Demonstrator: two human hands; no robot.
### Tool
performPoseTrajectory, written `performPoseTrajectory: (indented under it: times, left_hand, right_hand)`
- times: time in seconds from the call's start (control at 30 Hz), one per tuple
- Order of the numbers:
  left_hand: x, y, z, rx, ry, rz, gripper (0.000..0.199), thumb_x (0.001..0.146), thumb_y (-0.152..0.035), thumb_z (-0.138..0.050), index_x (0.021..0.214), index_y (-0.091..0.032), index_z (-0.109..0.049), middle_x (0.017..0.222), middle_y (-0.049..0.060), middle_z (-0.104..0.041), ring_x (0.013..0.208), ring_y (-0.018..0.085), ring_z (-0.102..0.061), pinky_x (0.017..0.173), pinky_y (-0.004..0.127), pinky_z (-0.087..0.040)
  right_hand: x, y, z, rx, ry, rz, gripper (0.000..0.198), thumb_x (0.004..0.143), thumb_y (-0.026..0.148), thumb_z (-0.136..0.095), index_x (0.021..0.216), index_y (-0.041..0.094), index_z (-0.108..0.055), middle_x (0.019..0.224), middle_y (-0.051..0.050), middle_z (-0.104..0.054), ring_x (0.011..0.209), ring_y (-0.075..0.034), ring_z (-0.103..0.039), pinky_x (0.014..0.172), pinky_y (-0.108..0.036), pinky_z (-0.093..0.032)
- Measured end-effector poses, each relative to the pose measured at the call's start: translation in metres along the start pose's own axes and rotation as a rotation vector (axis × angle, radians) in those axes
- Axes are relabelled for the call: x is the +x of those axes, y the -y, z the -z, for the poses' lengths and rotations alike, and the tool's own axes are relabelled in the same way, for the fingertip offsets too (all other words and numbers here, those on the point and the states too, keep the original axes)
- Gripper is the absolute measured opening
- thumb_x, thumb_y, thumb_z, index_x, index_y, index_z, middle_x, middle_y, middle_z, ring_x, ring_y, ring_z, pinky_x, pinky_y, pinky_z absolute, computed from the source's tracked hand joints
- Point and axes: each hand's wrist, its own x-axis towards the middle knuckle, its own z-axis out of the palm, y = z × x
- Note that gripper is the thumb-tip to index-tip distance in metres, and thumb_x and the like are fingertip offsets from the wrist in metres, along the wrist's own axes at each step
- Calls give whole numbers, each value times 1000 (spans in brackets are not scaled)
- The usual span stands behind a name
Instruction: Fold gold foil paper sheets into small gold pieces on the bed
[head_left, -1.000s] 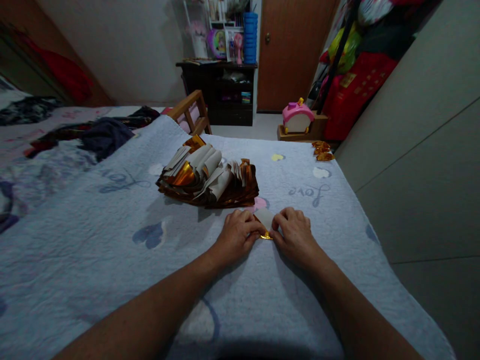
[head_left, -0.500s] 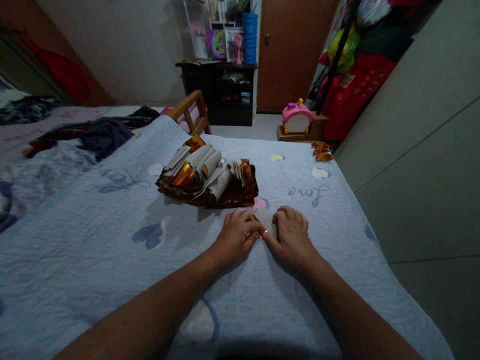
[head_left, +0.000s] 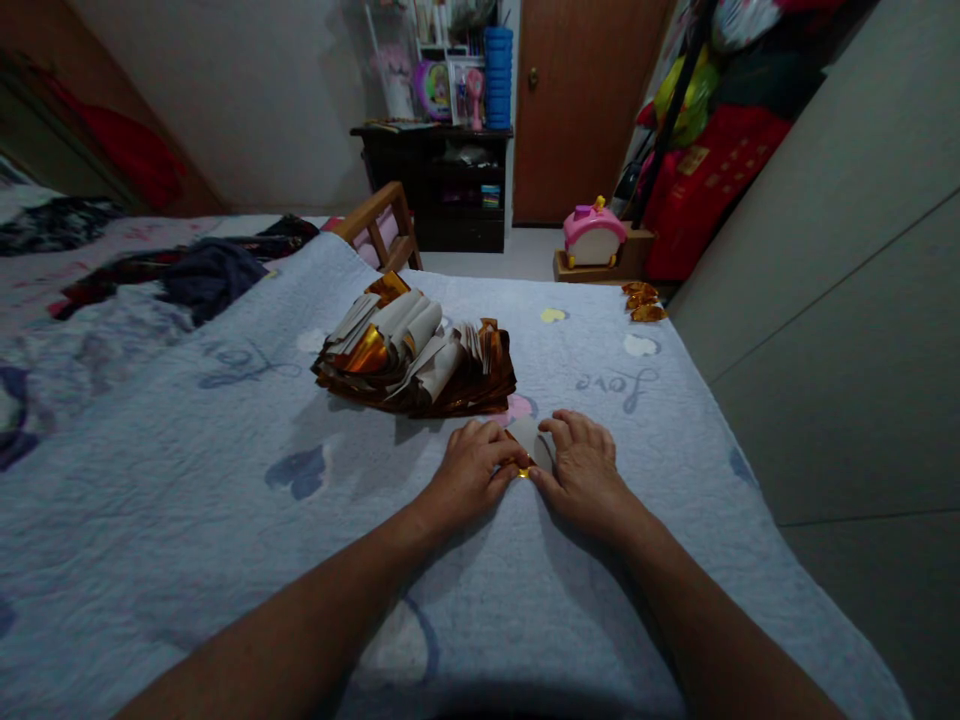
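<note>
A small sheet of gold foil paper (head_left: 527, 437), pale side up, lies on the bedspread between my hands, its near edge folded so a strip of shiny gold shows. My left hand (head_left: 476, 465) is closed on the sheet's left side, thumb and forefinger pinched at the fold. My right hand (head_left: 585, 468) grips the right side with its thumb at the gold fold, its fingers curled and slightly raised. Just beyond my left hand sits a thick, loosely fanned pile of gold foil paper (head_left: 427, 335), showing pale backs and gold faces.
The pale blue quilted bedspread (head_left: 337, 600) carries hearts and lettering. Several folded gold pieces (head_left: 643, 303) sit at its far right corner. Crumpled clothes (head_left: 214, 275) lie at the left. Beyond are a dark cabinet (head_left: 457, 220), a pink toy case (head_left: 594, 238) and a wooden door (head_left: 577, 120).
My right fingers have lifted a little off the sheet, and my right thumb has shifted slightly at the fold. More of the gold strip shows. My left hand stays nearly still.
</note>
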Motion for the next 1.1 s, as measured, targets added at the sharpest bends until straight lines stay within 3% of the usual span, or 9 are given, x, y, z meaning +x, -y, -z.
performPoseTrajectory:
  times: [0.27, 0.47, 0.63, 0.73, 0.97, 1.1]
  left_hand:
    - [0, -2, 3, -10, 7, 3, 17, 91, -19, -66, 102, -27, -76, 107, 5, -66, 106, 25, -52, 93, 40, -38]
    - [-1, 0, 2, -25, -6, -18, 17, 90, -17, -65, 100, -25, -75, 104, 5, -66, 104, 25, -52, 91, 40, -38]
    - [-1, 2, 1, -62, -44, -56, 14, 89, -16, -64, 95, -24, -74, 100, 5, -65, 102, 24, -54, 91, 39, -38]
    - [-1, 2, -1, -59, -119, -20, 9, 86, -19, -67, 94, -20, -70, 100, 6, -62, 102, 25, -53, 90, 39, -41]
    - [-5, 5, -9, 43, -229, 28, 54, 83, -28, -70, 132, -18, -50, 130, 12, -55, 119, 32, -46, 102, 48, -38]
    - [-5, 7, -8, -26, -200, 9, 60, 81, -27, -73, 134, -20, -47, 125, 11, -55, 117, 31, -49, 102, 50, -40]
  right_hand:
    - [-1, -10, 3, 9, 80, 22, 62, 88, 30, -56, 149, 26, -42, 153, -15, -41, 143, -36, -33, 115, -60, -24]
    - [-1, -16, 5, 82, 48, 97, 63, 85, 19, -51, 147, 19, -41, 150, -16, -45, 140, -33, -36, 115, -58, -26]
    - [2, -10, 8, 190, -31, 119, 43, 93, 31, -49, 134, 19, -50, 135, -15, -56, 127, -30, -47, 109, -51, -35]
    - [4, -7, 5, 151, -62, 121, 49, 90, 36, -55, 135, 17, -49, 135, -17, -56, 127, -34, -46, 107, -52, -35]
    - [5, -8, -1, 112, -39, 109, 68, 85, 35, -60, 144, 10, -40, 142, -22, -51, 131, -37, -43, 109, -55, -33]
    - [4, -8, 0, 155, -61, 127, 68, 85, 34, -60, 146, 13, -38, 140, -21, -52, 129, -37, -44, 109, -56, -33]
